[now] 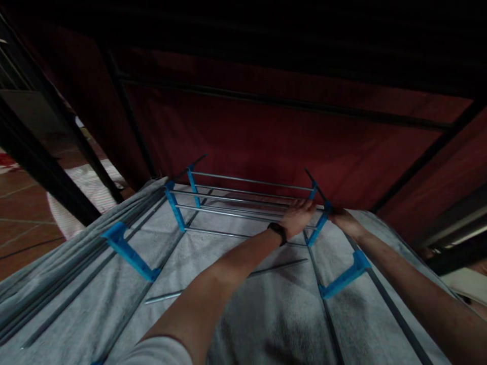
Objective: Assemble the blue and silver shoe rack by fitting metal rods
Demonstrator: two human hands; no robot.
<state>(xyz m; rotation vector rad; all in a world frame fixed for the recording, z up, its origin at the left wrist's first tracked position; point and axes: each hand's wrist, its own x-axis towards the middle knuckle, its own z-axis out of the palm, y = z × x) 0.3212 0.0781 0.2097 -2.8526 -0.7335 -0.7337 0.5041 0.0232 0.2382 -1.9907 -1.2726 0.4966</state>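
A rack of thin metal rods (243, 215) and blue plastic brackets stands at the far end of a grey cloth. My left hand (299, 219), with a black band at the wrist, reaches over the rods near their right end, its fingers curled on a metal rod (262, 219); the fingertips are partly hidden. On the outer side of the right blue bracket (318, 225), my right hand (345, 223) holds it, fingers mostly in shadow. The left blue bracket (175, 208) bears the rods' other ends. Nearer me are two more blue brackets, a left one (131, 253) and a right one (344, 276), on long poles.
A loose metal rod (279, 267) lies across the cloth (266, 314) beneath my left arm. Many grey tubes (76, 263) are bundled along the left edge. Behind the rack rises a dark red panel (266, 137) with a black frame. Striped fabric (87, 187) sits at left.
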